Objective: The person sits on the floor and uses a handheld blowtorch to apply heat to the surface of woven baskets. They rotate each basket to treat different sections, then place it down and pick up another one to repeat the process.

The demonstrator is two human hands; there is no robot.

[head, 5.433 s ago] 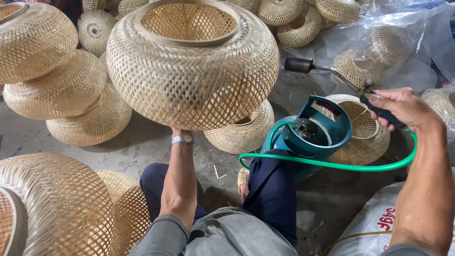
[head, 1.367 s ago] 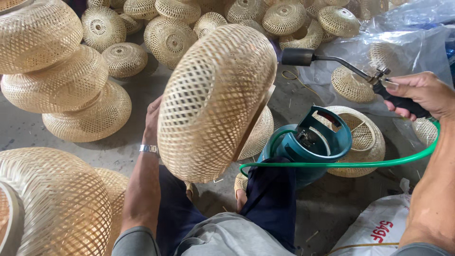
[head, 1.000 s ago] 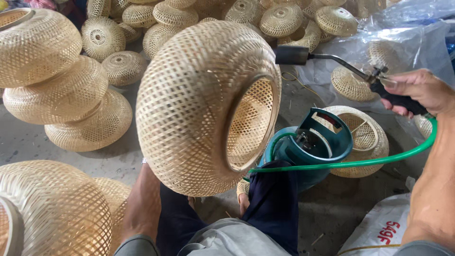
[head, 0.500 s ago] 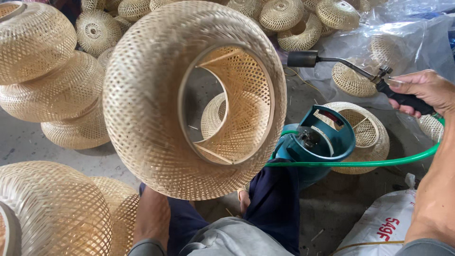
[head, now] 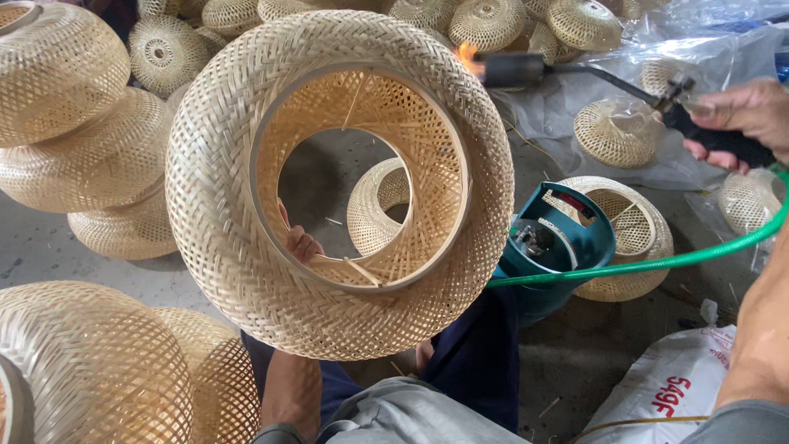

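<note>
A large round woven bamboo lampshade (head: 222, 222) fills the middle of the view, its wide opening turned up at me. My left hand (head: 300, 244) holds it from inside the far ring; only the fingers show through the hole. My right hand (head: 735, 122) grips the black handle of a gas torch (head: 575, 72). A small flame burns at the nozzle, right against the shade's upper right rim. A green hose (head: 657, 263) runs from the torch to a teal gas cylinder (head: 551, 247) between my legs.
Finished woven shades are stacked at the left (head: 74, 123), at the lower left (head: 90, 370) and along the back (head: 485, 20). Smaller shades lie on clear plastic sheeting (head: 625, 57) at the right. A white printed sack (head: 674, 395) lies at the lower right on the concrete floor.
My left hand has turned the shade from opening-up, through sideways, until its opening faces me. The torch has moved close to the rim and its flame now shows.
</note>
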